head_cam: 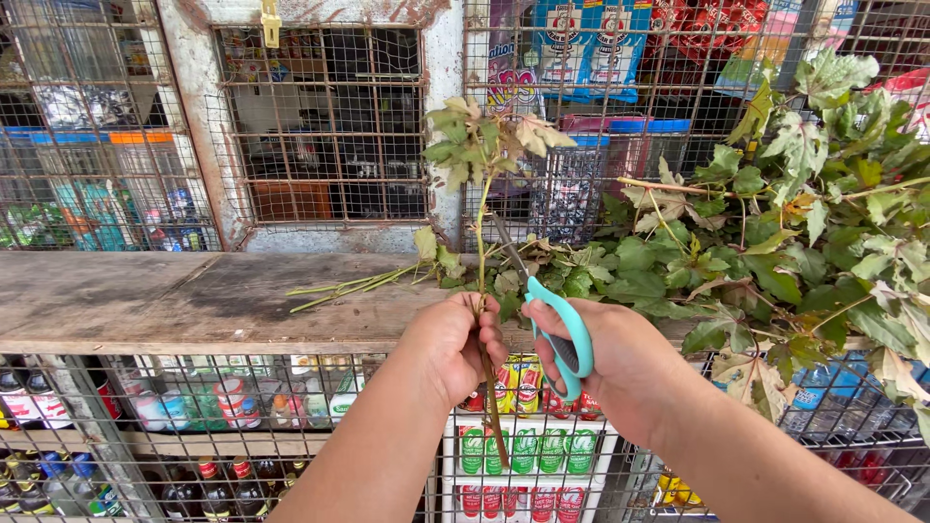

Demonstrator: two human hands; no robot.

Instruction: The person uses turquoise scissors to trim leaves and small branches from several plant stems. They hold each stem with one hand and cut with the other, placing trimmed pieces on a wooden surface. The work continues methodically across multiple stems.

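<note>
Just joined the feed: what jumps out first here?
At centre, the left hand holds a leafy stem upright, while the right hand grips teal-handled scissors with blades angled toward that stem. To the right, a big pile of leafy branches sprawls over the wooden counter.

Two hands, left and right; one pair of scissors; one held stem; one leafy heap far right.
</note>
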